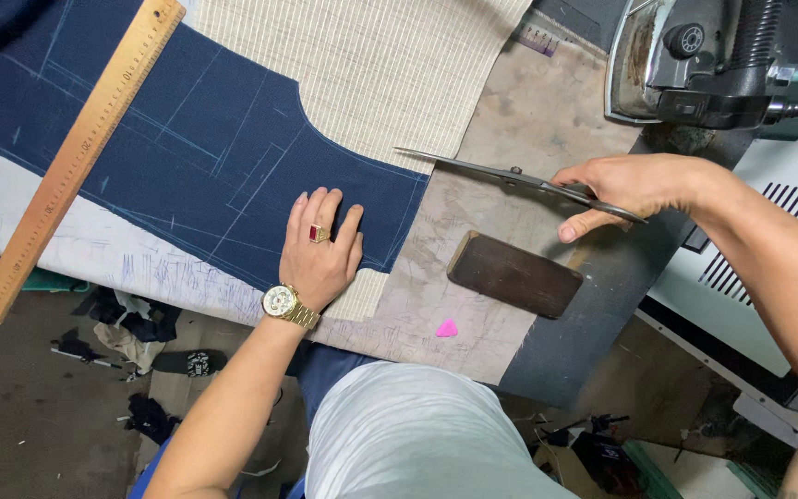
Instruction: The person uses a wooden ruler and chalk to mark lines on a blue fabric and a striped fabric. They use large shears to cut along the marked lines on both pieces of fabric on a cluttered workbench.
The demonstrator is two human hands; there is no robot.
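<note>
Worn worktop (519,120) is carrying navy cloth (205,148); left hand (320,245) is pressing it flat, fingers apart, while right hand (625,185) is gripping shears (501,174) at its edge

Tailor's workshop, def. Worn cutting table (510,120) w/ chalk-marked navy cloth (205,148) on striped interlining (371,65), long wooden ruler (76,157), tailor's shears (510,176), pink chalk (447,328), heavy steam iron (685,65) w/ hose. Fabric scraps (131,323) litter the floor.
</note>
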